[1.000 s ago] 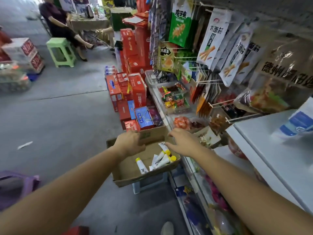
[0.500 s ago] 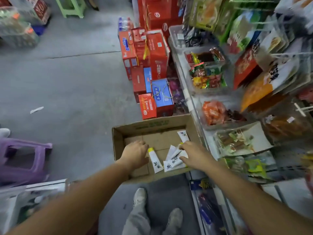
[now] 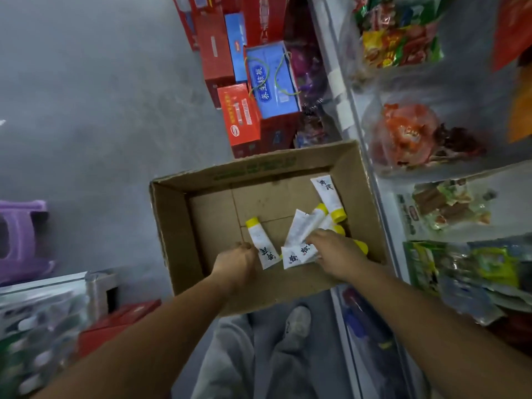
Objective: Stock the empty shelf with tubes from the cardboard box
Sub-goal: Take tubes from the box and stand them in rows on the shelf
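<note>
White tubes (image 3: pixel 299 228) with yellow caps and black characters near their flat crimped ends lie crossed in a heap at the right of the cardboard box (image 3: pixel 169 226). The right hand (image 3: pixel 336 254) curls its fingers down around them. A lone tube (image 3: pixel 260 243) lies left of the heap, its long axis running away from the person with the cap farthest. The left hand (image 3: pixel 234 266) is against its near end, fingers tucked under, and whether they pinch it cannot be told.
</note>
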